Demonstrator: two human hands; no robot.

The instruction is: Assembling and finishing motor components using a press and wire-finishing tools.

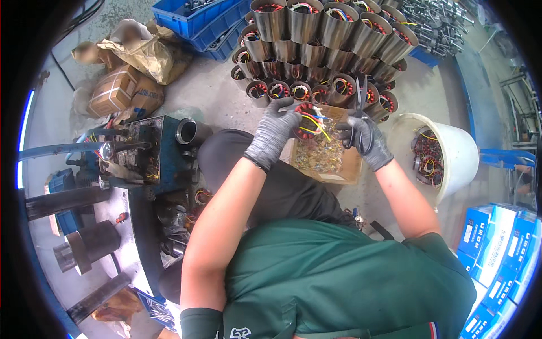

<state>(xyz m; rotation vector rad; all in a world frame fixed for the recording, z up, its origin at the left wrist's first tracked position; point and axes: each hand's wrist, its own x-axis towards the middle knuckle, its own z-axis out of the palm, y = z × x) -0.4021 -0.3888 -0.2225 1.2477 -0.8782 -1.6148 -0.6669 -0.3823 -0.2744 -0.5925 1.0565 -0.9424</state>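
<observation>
My left hand (276, 127), in a grey glove, grips a motor stator (305, 133) with red windings. Yellow, white and blue lead wires stick out of it toward the right. My right hand (364, 135), gloved too, has its fingers in the handles of black scissors (360, 104), whose blades point up and stand apart. The scissors are to the right of the stator and do not touch it. Below both hands is a cardboard box (353, 164) with many small wire scraps inside.
Stacked metal cylinders (339, 28) with wound cores inside stand ahead. A white bucket (460, 161) holding stators lies tilted at right, above blue boxes (497, 254). A blue machine (169, 147) stands at left, near cartons (116, 90). Blue crates (180, 17) sit at the far left.
</observation>
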